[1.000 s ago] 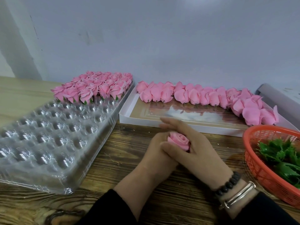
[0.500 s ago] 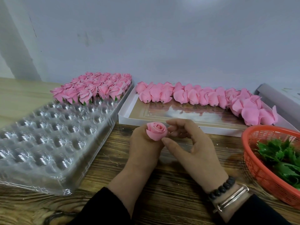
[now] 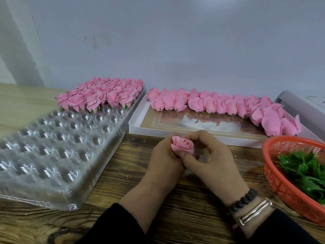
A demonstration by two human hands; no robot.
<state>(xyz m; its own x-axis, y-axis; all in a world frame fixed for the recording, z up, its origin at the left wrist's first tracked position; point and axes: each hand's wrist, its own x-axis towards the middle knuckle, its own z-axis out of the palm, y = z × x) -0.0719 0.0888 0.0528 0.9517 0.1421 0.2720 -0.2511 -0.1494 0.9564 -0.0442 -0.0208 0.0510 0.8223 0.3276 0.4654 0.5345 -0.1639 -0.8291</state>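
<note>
head view: both hands, left hand [image 3: 164, 161] and right hand [image 3: 213, 160], pinch one rose [image 3: 182, 144] just above the counter [image 3: 158, 208]. the tray [image 3: 58, 143] looks maybe a third filled at its far end, and the box [image 3: 139, 126] has plenty of buds left.

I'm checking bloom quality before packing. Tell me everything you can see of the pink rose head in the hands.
The pink rose head is a small bloom of matte, foam-like petals spiralling round a tight centre, with no visible damage. It faces up toward the camera. The left hand grips it from below; the right hand pinches its right side between thumb and forefinger. It is held above the wooden table, near the white box. Its base is hidden.
</note>
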